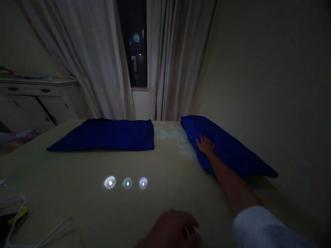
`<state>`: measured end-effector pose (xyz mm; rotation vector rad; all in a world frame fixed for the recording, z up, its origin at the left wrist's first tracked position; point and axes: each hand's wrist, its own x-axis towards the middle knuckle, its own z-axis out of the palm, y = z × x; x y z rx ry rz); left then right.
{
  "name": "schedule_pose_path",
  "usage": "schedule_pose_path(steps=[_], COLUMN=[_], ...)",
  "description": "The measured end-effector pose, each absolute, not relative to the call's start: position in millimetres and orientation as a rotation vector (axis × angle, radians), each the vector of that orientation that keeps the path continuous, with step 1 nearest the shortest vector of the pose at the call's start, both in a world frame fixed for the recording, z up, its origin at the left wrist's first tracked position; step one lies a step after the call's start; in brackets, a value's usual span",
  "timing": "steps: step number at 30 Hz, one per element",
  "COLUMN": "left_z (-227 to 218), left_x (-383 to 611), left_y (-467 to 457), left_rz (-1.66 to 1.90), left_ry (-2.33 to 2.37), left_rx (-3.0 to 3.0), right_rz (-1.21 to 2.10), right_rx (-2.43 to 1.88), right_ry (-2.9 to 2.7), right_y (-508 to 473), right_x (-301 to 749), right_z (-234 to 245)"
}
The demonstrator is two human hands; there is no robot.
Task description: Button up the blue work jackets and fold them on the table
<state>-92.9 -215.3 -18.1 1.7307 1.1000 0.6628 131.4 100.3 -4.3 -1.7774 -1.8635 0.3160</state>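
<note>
The room is dim, and the wall point(271, 69) on the right gets almost black at the edge. Three round spots of light point(127, 183) shine back from the shiny table point(165, 168), and tiny glows dot the dark window point(136, 63). The left hand point(174, 227) looks blurry.

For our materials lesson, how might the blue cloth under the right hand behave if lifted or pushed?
The blue cloth probably flops when lifted, as its edge curves loosely. It might bunch if pushed, since the right hand covers only part. Rolling seems unlikely, given its broad spread.
</note>
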Motion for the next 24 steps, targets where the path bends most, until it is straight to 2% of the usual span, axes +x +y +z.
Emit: schedule_pose_path(steps=[5,8,11,15,20,24], left_z=[-12,-22,-30,-16,19,25], left_x=[-187,-225,-242,-245,-183,-130], left_y=[-112,-49,-18,-17,-65,-119], left_rz=[0.787,0.626,0.408,0.246,0.309,0.718], left_ry=[1.847,2.276,2.473,2.454,2.381,1.582], left_rx=[1.942,1.949,1.887,1.934,1.948,2.093], right_rz=[0.309,0.405,0.535,0.691,0.977,1.234], right_rx=[-1.566,-1.332,-1.243,-1.276,-1.209,-1.116], right_ry=[-2.159,-2.379,-2.438,-2.276,-1.85,-1.569], right_y=[35,-39,-80,-76,-47,-35], right_x=[130,121,116,118,118,135], right_z=[-4,-28,-52,-55,-55,-55])
